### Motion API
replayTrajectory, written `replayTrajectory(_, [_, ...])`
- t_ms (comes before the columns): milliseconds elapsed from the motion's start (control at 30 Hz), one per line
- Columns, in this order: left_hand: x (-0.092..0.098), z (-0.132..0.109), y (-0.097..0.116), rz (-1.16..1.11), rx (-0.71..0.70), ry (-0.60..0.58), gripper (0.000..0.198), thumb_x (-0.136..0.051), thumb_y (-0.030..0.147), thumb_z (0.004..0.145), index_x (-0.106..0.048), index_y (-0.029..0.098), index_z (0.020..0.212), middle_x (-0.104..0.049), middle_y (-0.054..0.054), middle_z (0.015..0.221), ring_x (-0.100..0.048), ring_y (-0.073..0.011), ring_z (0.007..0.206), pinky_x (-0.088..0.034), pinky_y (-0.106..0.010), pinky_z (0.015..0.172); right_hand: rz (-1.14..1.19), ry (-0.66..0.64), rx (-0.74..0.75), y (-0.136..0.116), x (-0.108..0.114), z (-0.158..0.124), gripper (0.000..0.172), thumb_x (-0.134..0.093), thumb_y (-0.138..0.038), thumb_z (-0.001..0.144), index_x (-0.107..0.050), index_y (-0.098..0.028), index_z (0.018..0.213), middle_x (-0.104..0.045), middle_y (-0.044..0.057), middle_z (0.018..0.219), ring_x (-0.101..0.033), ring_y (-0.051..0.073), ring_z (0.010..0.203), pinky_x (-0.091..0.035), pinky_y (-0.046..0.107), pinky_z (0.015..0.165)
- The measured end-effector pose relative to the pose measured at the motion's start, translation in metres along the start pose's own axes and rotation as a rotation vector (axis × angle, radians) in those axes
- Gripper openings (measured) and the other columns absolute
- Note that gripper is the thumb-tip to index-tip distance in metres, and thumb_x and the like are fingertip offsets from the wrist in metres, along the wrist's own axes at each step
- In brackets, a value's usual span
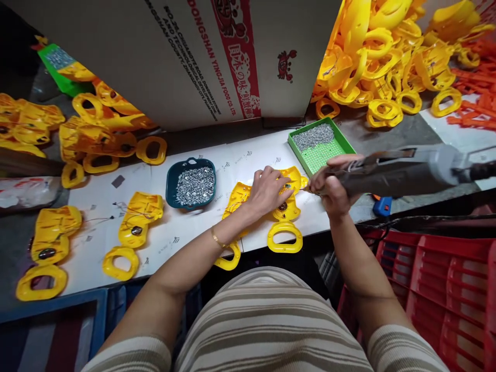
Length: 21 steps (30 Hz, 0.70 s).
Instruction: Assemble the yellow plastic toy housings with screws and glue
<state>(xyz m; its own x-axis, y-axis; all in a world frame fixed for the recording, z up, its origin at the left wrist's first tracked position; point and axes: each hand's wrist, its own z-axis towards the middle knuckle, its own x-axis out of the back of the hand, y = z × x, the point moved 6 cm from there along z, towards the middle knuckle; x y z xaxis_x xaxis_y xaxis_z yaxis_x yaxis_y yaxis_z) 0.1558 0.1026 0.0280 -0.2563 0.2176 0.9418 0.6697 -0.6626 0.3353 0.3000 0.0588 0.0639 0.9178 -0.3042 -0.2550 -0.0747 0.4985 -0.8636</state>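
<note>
My right hand [336, 195] is wrapped round a dark grey electric screwdriver [399, 168], held almost level with its tip pointing left. That tip meets the right edge of a yellow plastic housing [291, 211] with a round dark part inside. My left hand [267, 191] lies over the housing, fingers bent, thumb and fingertips pressing on it; part of it is hidden underneath. Under the left wrist another yellow housing [235, 199] is partly covered. A yellow ring handle [284, 226] sits at the near end of the right-hand housing.
A dark teal tray [169, 188] and a green tray [343, 142] hold small metal screws. Two more wired yellow housings [141, 217] lie at left. Yellow parts [382, 57] are heaped at back right. A large carton [174, 67] stands behind; a red crate [445, 279] is at lower right.
</note>
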Motion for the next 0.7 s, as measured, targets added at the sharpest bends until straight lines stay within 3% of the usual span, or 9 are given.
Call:
replayTrajectory(67, [0.015,-0.026,-0.009,-0.043,-0.134,0.022,0.044,-0.062,0.047,0.086,-0.063,0.022,0.122,-0.06,-0.011,0.125,-0.046,-0.0301,0.119,-0.036,-0.047,0.096,0.019,0.045,0.05,-0.008,0.009,-0.008,0.025,-0.069,-0.038,0.077,-0.056,-0.025,0.095,-0.051,-0.007,0.054,-0.049,0.01,0.04,-0.044,0.025,0.043])
replayTrajectory(133, [0.021,-0.055,-0.021,-0.003,-0.24,-0.049,0.062,-0.068,0.051,0.079,-0.053,0.026,0.134,-0.045,-0.012,0.145,-0.033,-0.0356,0.134,-0.027,-0.055,0.106,-0.005,0.056,0.031,-0.006,0.016,-0.015,0.023,-0.069,-0.034,0.078,-0.057,-0.025,0.094,-0.052,-0.007,0.054,-0.05,0.01,0.04,-0.044,0.025,0.043])
replayTrajectory(233, [0.019,-0.083,-0.044,0.041,-0.215,-0.145,0.08,-0.074,0.049,0.074,-0.04,0.028,0.143,-0.033,-0.014,0.153,-0.024,-0.038,0.141,-0.018,-0.06,0.111,-0.045,0.076,-0.023,0.003,0.024,-0.024,0.023,-0.069,-0.035,0.077,-0.057,-0.024,0.094,-0.054,-0.007,0.056,-0.052,0.011,0.041,-0.044,0.025,0.041])
replayTrajectory(300, [0.01,-0.084,-0.052,0.052,-0.165,-0.139,0.078,-0.073,0.046,0.077,-0.038,0.028,0.144,-0.031,-0.014,0.154,-0.022,-0.0369,0.142,-0.02,-0.059,0.112,-0.065,0.088,-0.027,0.005,0.025,-0.027,0.025,-0.069,-0.036,0.076,-0.056,-0.023,0.094,-0.054,-0.007,0.056,-0.053,0.012,0.041,-0.045,0.026,0.041])
replayTrajectory(433, [-0.008,-0.062,-0.053,-0.001,0.024,0.087,0.065,-0.066,0.044,0.084,-0.042,0.025,0.141,-0.03,-0.017,0.153,-0.024,-0.0366,0.141,-0.026,-0.057,0.11,-0.088,0.073,0.02,-0.003,0.018,-0.03,0.025,-0.068,-0.034,0.077,-0.056,-0.023,0.095,-0.053,-0.007,0.056,-0.051,0.011,0.041,-0.047,0.027,0.044])
replayTrajectory(533, [-0.014,-0.051,-0.045,-0.097,0.136,0.227,0.069,-0.063,0.051,0.083,-0.039,0.026,0.142,-0.024,-0.016,0.155,-0.022,-0.0394,0.14,-0.026,-0.061,0.108,-0.093,0.06,0.03,-0.013,0.015,-0.031,0.022,-0.067,-0.032,0.078,-0.056,-0.023,0.096,-0.053,-0.007,0.055,-0.05,0.01,0.041,-0.048,0.027,0.046])
replayTrajectory(633, [0.006,-0.059,-0.048,-0.134,0.187,0.355,0.068,-0.06,0.055,0.083,-0.038,0.031,0.143,-0.025,-0.01,0.156,-0.023,-0.036,0.14,-0.026,-0.06,0.109,-0.092,0.061,0.02,-0.023,0.018,-0.036,0.022,-0.067,-0.031,0.078,-0.055,-0.024,0.095,-0.053,-0.008,0.055,-0.051,0.01,0.042,-0.048,0.026,0.046])
replayTrajectory(700, [0.032,-0.073,-0.069,-0.07,0.27,0.45,0.05,-0.055,0.051,0.088,-0.05,0.032,0.134,-0.038,-0.006,0.149,-0.03,-0.0323,0.136,-0.028,-0.057,0.11,-0.083,0.069,0.044,-0.032,0.022,-0.041,0.022,-0.066,-0.03,0.077,-0.055,-0.023,0.096,-0.051,-0.008,0.054,-0.05,0.01,0.042,-0.047,0.026,0.044])
